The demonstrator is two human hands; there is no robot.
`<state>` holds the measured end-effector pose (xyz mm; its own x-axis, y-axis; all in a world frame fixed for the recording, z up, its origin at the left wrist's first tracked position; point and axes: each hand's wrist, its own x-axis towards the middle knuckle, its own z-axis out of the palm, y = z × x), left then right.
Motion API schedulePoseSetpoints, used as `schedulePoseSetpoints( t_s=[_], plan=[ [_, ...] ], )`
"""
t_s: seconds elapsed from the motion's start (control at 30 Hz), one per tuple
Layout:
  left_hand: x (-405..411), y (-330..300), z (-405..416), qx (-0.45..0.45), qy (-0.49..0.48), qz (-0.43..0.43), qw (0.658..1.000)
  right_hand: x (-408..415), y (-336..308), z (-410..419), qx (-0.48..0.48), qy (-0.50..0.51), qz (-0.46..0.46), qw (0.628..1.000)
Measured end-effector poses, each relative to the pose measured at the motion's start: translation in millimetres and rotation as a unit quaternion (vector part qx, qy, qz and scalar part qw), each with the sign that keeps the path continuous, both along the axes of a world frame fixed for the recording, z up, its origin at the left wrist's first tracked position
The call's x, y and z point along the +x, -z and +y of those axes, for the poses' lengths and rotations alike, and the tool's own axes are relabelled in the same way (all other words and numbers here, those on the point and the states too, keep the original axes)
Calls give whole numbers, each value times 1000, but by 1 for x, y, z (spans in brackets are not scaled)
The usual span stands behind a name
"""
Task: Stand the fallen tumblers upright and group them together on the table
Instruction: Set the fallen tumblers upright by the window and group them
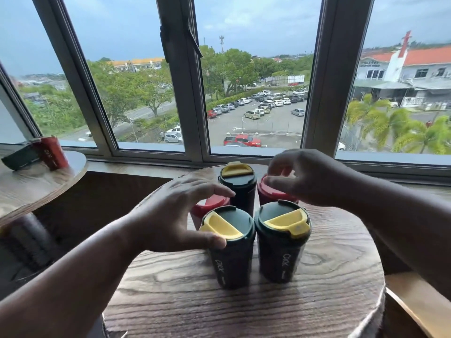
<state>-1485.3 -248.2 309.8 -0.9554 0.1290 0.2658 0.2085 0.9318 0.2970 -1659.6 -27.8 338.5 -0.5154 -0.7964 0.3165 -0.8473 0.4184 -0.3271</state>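
Both forearms reach in from the near corners toward a cluster of tumblers on a round table. The left hand is spread wide, palm facing right, thumb stretched along the near rim of the front-left tumbler and fingers extended past its far side toward the back. The fingers are straight rather than curled, so the hand brackets the cup without clasping it. The right hand hovers over the back-right red tumbler, wrist raised, fingers drooping loosely above its lid. It is blurred, and whether the fingertips touch the lid cannot be told; nothing is gripped.

Five tumblers stand upright, close together near the table's far edge. Three are dark green with smooth matte walls tapering toward the base, white lettering down the side, and round green lids carrying yellow flip tabs: the front-left one, the front-right tumbler just beside it, and the back tumbler behind them. Two have red lids: the one under the right hand, and a left red tumbler mostly hidden behind the left hand.

The tabletop is dark wood with bold, ridged grain. To the left, a second table of paler wood holds a red cup, tilted, against a dark box. Behind runs a grey-framed window.
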Motion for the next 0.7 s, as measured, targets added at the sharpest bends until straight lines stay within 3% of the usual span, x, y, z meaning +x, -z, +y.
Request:
schedulePoseSetpoints(
  t_s=[0.17,0.7],
  plan=[
    [1,8,16,-108,-30,-43,993,35,7,36,90,-12,-57,994],
    [0,15,26,-76,-72,-5,995,36,30,44,66,14,-60,996]
  ],
)
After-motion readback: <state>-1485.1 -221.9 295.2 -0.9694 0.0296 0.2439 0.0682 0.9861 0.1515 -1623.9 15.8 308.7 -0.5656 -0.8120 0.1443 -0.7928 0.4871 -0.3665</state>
